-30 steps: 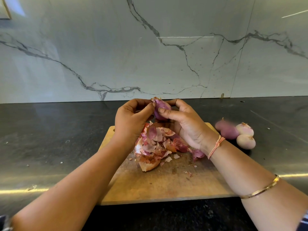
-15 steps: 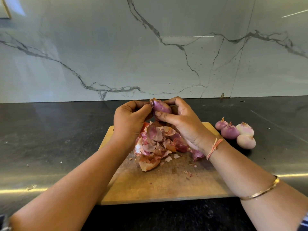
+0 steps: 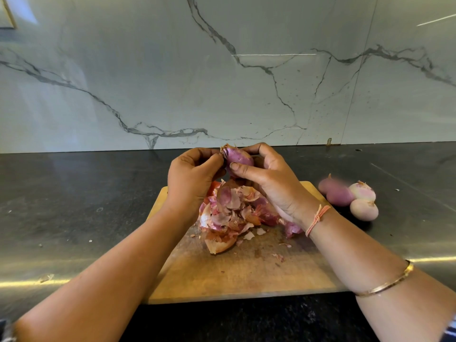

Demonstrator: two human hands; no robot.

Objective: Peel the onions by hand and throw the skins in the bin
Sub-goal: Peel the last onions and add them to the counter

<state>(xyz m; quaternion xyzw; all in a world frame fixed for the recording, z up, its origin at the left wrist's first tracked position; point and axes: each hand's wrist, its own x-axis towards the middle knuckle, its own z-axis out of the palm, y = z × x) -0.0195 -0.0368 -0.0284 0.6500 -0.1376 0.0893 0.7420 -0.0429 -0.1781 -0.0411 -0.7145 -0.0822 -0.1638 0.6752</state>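
Now, the step: an onion (image 3: pixel 238 159) is being peeled, held up over the board (image 3: pixel 246 275).
Right hand (image 3: pixel 269 178): it is closed around the onion, with the thumb pressed flat on the front.
Left hand (image 3: pixel 191 176): its fingertips are pinched on the dry skin at the pointed tip of the onion.
Skins (image 3: pixel 232 213): a loose heap is piled on the board, right under the hands.
Peeled onions (image 3: pixel 350 196): four are laid on the counter (image 3: pixel 74 206), just to the right of the board. Two look purple and two look pale.
Bin: none is seen.
How far: most of the peeling looks done, but no skins have been thrown away yet.
How to do it well: the onion should be held still by the right hand while the skin is pulled down from the tip in long strips.
Care: the skin is thin and is likely to tear into small bits, so a slow pull is best.
Tip: the onion should be kept over the board, so the bits are caught on the heap.
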